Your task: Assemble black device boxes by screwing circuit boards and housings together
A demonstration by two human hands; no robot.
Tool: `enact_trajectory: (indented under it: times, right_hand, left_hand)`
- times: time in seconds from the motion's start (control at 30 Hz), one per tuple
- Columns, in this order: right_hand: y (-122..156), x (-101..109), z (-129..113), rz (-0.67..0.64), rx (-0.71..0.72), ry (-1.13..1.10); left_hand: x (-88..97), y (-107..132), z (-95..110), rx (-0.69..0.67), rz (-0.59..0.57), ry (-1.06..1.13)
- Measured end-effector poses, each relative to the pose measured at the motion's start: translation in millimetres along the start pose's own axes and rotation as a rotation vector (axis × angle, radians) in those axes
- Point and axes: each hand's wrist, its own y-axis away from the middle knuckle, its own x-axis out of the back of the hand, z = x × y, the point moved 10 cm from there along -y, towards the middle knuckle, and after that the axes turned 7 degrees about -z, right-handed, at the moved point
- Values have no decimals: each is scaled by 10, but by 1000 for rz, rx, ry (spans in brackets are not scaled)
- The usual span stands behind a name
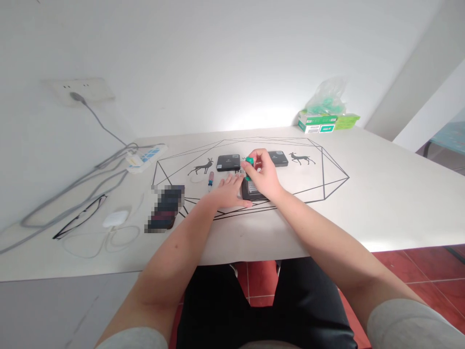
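Green tool (249, 161): grasped by fingers of the right hand (264, 173), over the front box (254, 190). Left hand (228, 193): laid beside that box, fingers spread. Behind: left box (228, 162); right box (279, 158), partly hidden by the right hand. Screwdriver (211, 178): set near the left hand. Farther left: power strip (148, 157), glasses (80, 216).

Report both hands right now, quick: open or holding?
Left hand: open, fingers spread beside the black box.
Right hand: closed, holding a green object.
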Motion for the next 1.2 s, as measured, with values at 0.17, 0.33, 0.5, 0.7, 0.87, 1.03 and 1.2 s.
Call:
enact_trajectory:
  times: [0.17,0.33,0.5,0.7,0.87,1.03,1.2]
  right_hand:
    - [-13,-97,9,-107,20,17]
    - [-130,181,122,16,6,31]
    - [-232,597,302,194,13,150]
    - [-241,698,458,217,-31,204]
    - [-236,676,410,202,31,250]
    - [-217,605,348,171,66,269]
    - [-195,562,270,158,107,278]
  left_hand:
    - [69,-25,135,-178,101,-3]
    - [-3,-40,70,-123,30,-14]
    - [11,-32,55,-68,14,-2]
    - [105,-62,97,-76,93,-4]
    - [90,-72,85,-87,81,3]
    - [111,-79,107,-132,103,-11]
    - [89,-92,65,-110,78,-10]
